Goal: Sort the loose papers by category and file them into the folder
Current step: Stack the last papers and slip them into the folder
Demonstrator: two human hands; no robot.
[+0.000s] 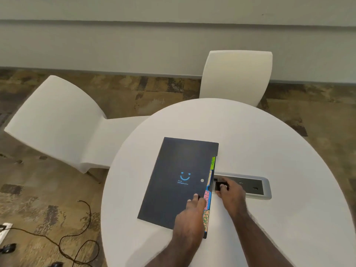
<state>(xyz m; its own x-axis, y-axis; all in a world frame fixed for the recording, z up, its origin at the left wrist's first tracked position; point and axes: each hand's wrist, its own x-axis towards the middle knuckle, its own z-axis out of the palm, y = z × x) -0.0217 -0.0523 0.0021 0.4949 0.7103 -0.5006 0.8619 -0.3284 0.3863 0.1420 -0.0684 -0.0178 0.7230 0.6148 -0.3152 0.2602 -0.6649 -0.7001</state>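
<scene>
A dark navy folder (173, 182) with a blue smiley on its cover lies closed on the round white table (269, 143). Coloured index tabs (208, 201) in green, yellow, blue, pink and orange stick out along its right edge. My left hand (190, 218) rests flat on the cover's lower right corner, fingers fairly straight. My right hand (229, 193) sits just right of the folder, its fingers curled around a small black closure strap (219, 185) at the folder's edge. A round snap (202, 180) shows on the cover. No loose papers are in view.
A grey power socket panel (250, 186) is set into the table under and beside my right hand. Two white chairs stand behind the table, one at the left (57, 120) and one at the back (237, 76). Black cables (77, 234) trail on the carpet at lower left.
</scene>
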